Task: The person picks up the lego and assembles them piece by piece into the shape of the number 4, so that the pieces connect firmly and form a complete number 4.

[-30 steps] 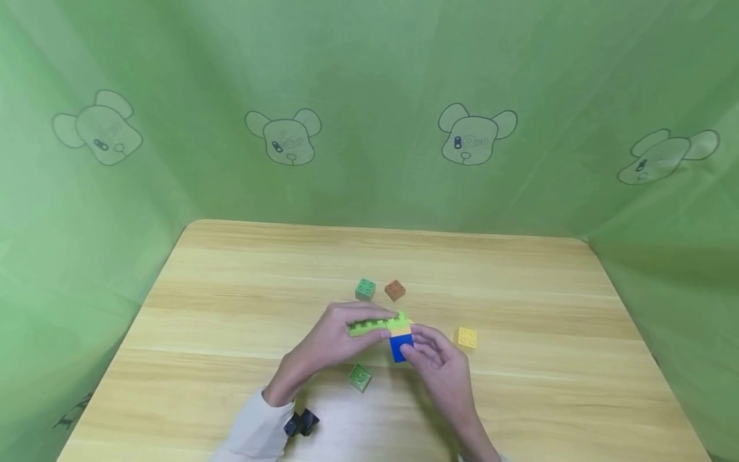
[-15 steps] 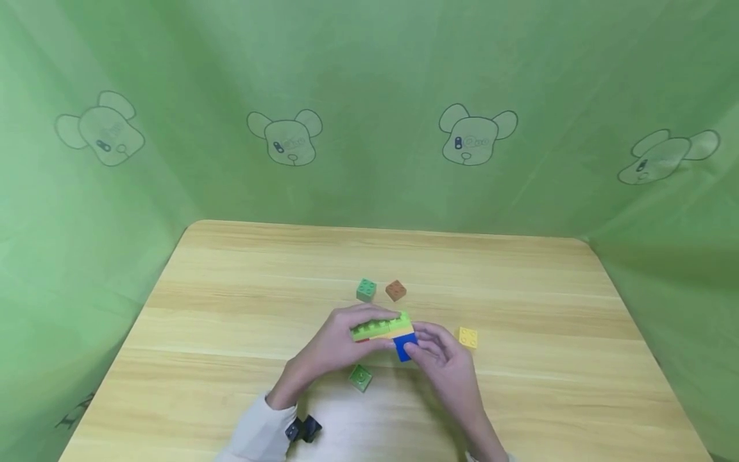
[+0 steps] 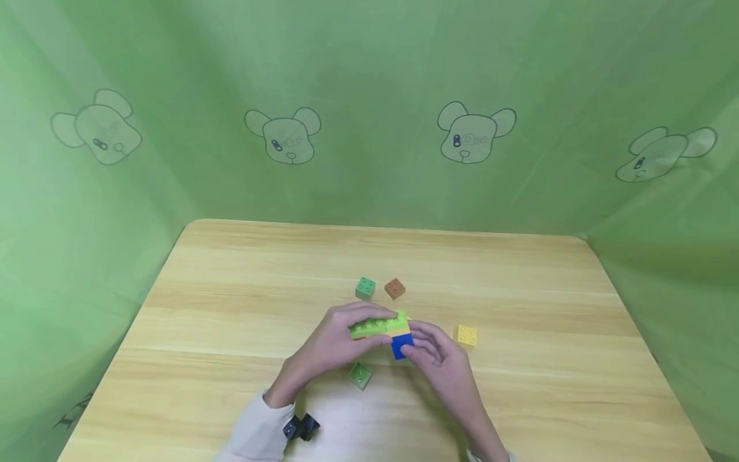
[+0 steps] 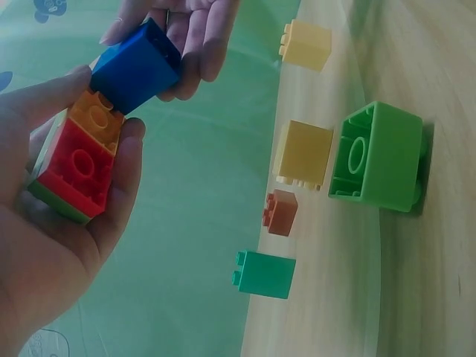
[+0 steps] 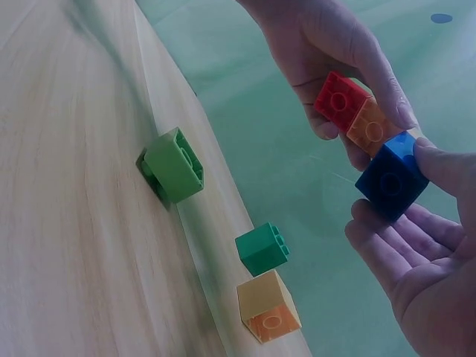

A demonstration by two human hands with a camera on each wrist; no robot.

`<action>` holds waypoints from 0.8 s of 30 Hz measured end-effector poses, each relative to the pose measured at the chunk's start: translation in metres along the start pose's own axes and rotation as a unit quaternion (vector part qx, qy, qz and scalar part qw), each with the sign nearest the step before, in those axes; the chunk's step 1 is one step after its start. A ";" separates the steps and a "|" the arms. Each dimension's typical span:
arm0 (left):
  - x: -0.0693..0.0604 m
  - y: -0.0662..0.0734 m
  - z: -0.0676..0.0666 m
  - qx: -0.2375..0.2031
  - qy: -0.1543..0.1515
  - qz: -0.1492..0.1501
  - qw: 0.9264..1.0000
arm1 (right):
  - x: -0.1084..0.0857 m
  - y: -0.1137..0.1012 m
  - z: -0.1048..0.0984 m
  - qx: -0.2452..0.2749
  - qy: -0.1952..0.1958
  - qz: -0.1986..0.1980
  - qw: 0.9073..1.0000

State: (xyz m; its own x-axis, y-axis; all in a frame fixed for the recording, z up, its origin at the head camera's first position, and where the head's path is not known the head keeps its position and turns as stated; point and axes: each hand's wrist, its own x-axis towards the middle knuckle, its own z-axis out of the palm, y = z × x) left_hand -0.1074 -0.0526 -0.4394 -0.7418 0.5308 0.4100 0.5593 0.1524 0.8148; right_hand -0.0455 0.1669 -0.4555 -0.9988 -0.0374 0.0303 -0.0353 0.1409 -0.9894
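My left hand grips a joined piece from its left side, lime bricks with studs upward. In the left wrist view, a red brick and an orange brick show their hollow undersides beneath the lime layer. The blue brick sits under the piece's right end, pinched between the thumb and fingers of my right hand. The right wrist view shows the blue brick touching the orange one. Both hands hold the piece above the table.
On the wooden table a dark green brick and a brown brick lie beyond the hands. A yellow brick is at the right, and a green brick lies underside up nearer me. Another yellowish brick shows in the left wrist view.
The held piece has tilted slightly back and forth, and its red edge shows less than half a second ago. Both hands keep their grips; the loose bricks stay put.
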 end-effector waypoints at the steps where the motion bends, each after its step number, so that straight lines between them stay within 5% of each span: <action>1: 0.000 0.000 0.000 0.000 0.001 0.002 1.000 | 0.000 0.000 0.000 -0.001 -0.002 -0.005 1.000; 8: -0.001 -0.001 -0.002 0.001 0.003 0.005 1.000 | 0.000 -0.001 0.000 -0.004 -0.009 -0.013 1.000; 24: -0.002 0.001 -0.007 0.007 0.008 -0.041 0.999 | 0.002 0.007 -0.019 -0.052 0.007 -0.059 0.997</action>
State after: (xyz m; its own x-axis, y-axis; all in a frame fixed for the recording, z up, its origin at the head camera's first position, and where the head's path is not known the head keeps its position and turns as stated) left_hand -0.1085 -0.0592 -0.4365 -0.7907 0.5029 0.3491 0.5017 0.2056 0.8403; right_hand -0.0480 0.1872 -0.4597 -0.9877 -0.0464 0.1491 -0.1559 0.2382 -0.9586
